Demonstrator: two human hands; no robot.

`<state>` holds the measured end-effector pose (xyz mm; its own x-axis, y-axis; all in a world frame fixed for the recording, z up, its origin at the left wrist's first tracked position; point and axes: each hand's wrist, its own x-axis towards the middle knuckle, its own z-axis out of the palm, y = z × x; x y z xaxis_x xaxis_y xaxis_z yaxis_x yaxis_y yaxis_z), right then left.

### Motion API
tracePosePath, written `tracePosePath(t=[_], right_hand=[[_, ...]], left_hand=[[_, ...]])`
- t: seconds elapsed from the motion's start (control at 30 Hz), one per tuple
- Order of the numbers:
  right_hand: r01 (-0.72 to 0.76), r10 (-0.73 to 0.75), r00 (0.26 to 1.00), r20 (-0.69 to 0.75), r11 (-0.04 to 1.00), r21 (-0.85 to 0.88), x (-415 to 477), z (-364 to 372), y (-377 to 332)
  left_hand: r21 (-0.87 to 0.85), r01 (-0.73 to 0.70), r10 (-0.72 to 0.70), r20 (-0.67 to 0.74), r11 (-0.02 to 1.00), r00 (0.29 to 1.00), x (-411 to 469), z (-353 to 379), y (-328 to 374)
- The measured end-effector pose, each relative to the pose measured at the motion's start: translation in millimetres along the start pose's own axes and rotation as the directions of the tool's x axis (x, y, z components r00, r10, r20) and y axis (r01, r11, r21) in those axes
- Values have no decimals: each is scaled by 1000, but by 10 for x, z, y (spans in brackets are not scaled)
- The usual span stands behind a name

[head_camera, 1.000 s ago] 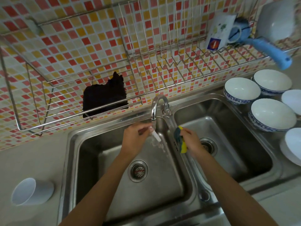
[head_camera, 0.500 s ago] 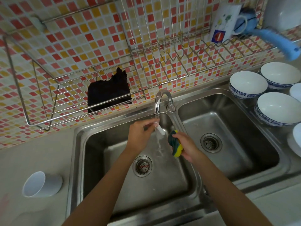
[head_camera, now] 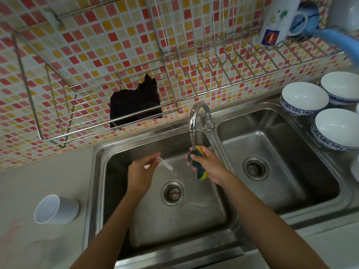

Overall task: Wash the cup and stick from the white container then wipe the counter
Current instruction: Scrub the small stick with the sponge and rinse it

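The left hand [head_camera: 140, 171] pinches the stick [head_camera: 166, 165] between thumb and fingertips at its upper end. The free end slopes down to the right over the left basin [head_camera: 184, 226], with drops below it. The right hand [head_camera: 210, 166] is clenched round the sponge [head_camera: 201, 174], holding it directly under the running stream from the tap [head_camera: 196, 115].

We note the change: half a second ago the stick was in the stream with the sponge beside it. Since then the stick has been drawn left, clear of the water, and the sponge has moved in. We judge the stick rinsed or nearly so.

The cup [head_camera: 56, 209] lies on its side on the counter [head_camera: 38, 181] left of the sink, well apart from both hands. We cannot tell whether it has been washed. Wiping is outstanding; a dark cloth [head_camera: 136, 107] sits on the rack above.
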<state>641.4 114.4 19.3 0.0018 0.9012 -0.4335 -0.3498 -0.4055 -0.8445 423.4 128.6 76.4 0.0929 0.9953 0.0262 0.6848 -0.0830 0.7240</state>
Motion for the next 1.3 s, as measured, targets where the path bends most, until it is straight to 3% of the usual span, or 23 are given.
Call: tracePosePath(t=[0.23, 0.43, 0.53, 0.67, 0.83, 0.97, 1.13, 1.23, 1.3], right_hand=[[86, -101, 994, -43, 962, -260, 68, 36, 47], [175, -273, 955, -113, 832, -526, 141, -7, 52], [183, -322, 930, -176, 822, -540, 234, -66, 21], [138, -295, 906, -305, 884, -446, 386, -136, -131], [67, -134, 974, -180, 939, -336, 539, -137, -344], [64, -139, 948, -286, 964, -258, 595, -241, -491], [171, -207, 898, -387, 977, -126, 558, -210, -483], [248, -374, 774, -511, 922, -298, 347, -183, -222], [250, -483, 752, -449, 839, -484, 164, -180, 94]], left_hand=[[-4, 33, -33, -24, 999, 999, -81, -59, -132], [-51, 43, -44, -20, 998, 999, -82, 56, -87], [-64, 52, -53, -16, 997, 998, -76, 102, -43], [-70, 54, -56, -34, 996, 998, -53, 136, -5], [-94, 44, -46, -14, 995, 999, -2, 200, 75], [-107, -7, 3, -37, 994, 999, -13, 179, 117], [60, -121, 126, -100, 991, 987, -68, 73, 46], [131, -225, 245, -167, 965, 955, -176, 34, -6], [234, -251, 284, -122, 939, 951, -288, 104, -109]])
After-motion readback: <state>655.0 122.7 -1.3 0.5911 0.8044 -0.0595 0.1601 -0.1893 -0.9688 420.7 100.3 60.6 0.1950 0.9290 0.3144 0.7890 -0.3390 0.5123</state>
